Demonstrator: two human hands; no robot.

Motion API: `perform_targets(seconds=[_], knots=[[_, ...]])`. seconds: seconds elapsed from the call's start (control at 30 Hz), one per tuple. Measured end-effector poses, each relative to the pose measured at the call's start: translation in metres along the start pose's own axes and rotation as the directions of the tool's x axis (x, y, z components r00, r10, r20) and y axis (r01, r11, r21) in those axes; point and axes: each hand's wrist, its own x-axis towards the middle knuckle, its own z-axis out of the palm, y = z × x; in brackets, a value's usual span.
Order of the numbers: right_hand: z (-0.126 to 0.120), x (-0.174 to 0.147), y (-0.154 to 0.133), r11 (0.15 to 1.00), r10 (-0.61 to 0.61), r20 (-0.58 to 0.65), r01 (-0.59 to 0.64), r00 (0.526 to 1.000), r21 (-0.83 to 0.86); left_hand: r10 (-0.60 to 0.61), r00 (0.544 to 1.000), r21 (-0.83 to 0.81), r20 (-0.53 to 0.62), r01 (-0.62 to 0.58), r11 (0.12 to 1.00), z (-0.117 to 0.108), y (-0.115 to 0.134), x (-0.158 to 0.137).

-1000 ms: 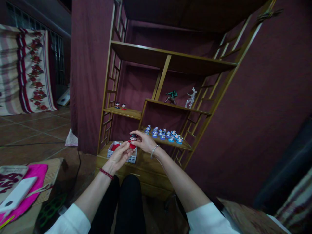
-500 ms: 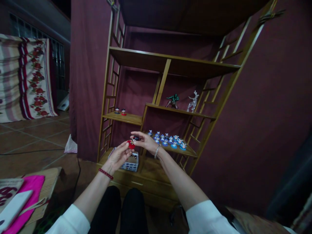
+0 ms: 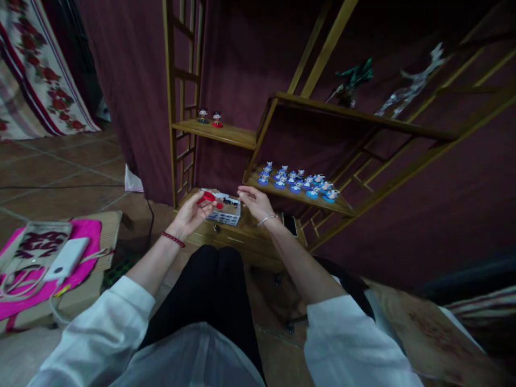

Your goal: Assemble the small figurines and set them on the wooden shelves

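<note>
My left hand (image 3: 191,216) holds a round red base (image 3: 208,196) between thumb and fingers, in front of the white patterned box (image 3: 226,217). A smaller red piece (image 3: 219,205) shows by its fingertips; I cannot tell whether it is held. To the right of the box, my right hand (image 3: 257,204) is raised with fingers stretched out and nothing visible in them. A small dark object (image 3: 216,228), perhaps the figurine's upper part, appears below the box against the drawer front, too blurred to make out. Dark-haired pieces (image 3: 229,201) lie inside the box.
Two small figurines (image 3: 216,119) stand on the left shelf (image 3: 226,133). Several blue-based figurines (image 3: 297,184) stand on the lower right shelf. Above are a green figure (image 3: 355,80) and a clear deer (image 3: 415,83). At left, a white device (image 3: 67,259) lies on pink cloth.
The view has tilted down and come nearer the shelves. My hands have moved apart; the dark-topped figurine is no longer between them, while the red base stays in my left hand.
</note>
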Motion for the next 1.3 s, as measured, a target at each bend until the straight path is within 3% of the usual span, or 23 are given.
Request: perform_targets(seconds=[0.13, 0.23, 0.33, 0.5, 1.0, 1.17, 1.3], knots=[[-0.004, -0.02, 0.028, 0.979, 0.204, 0.01, -0.204, 0.979, 0.003, -0.112, 0.987, -0.037, -0.117, 0.108, 0.993, -0.027, -0.008, 0.003], [0.0, -0.024, 0.037, 0.968, 0.252, 0.001, -0.252, 0.968, 0.011, -0.182, 0.942, -0.046, -0.282, 0.176, 0.983, -0.039, -0.011, 0.009], [0.008, -0.022, 0.041, 0.96, 0.277, 0.061, -0.279, 0.959, 0.014, -0.183, 0.916, -0.071, -0.357, 0.169, 0.983, -0.05, -0.007, 0.011], [0.02, -0.019, 0.053, 0.949, 0.305, 0.163, -0.314, 0.938, 0.037, -0.189, 0.918, -0.06, -0.348, 0.18, 0.982, -0.065, 0.003, 0.015], [0.015, 0.004, 0.107, 0.934, 0.341, 0.208, -0.355, 0.917, 0.032, -0.167, 0.897, 0.013, -0.409, 0.188, 0.982, -0.09, 0.015, 0.053], [0.02, 0.008, 0.108, 0.921, 0.371, 0.216, -0.388, 0.903, 0.043, -0.177, 0.864, -0.017, -0.471, 0.192, 0.981, -0.079, -0.003, 0.048], [0.035, 0.015, 0.11, 0.913, 0.381, 0.218, -0.403, 0.899, 0.066, -0.276, 0.872, -0.044, -0.404, 0.282, 0.958, -0.066, -0.039, 0.041]])
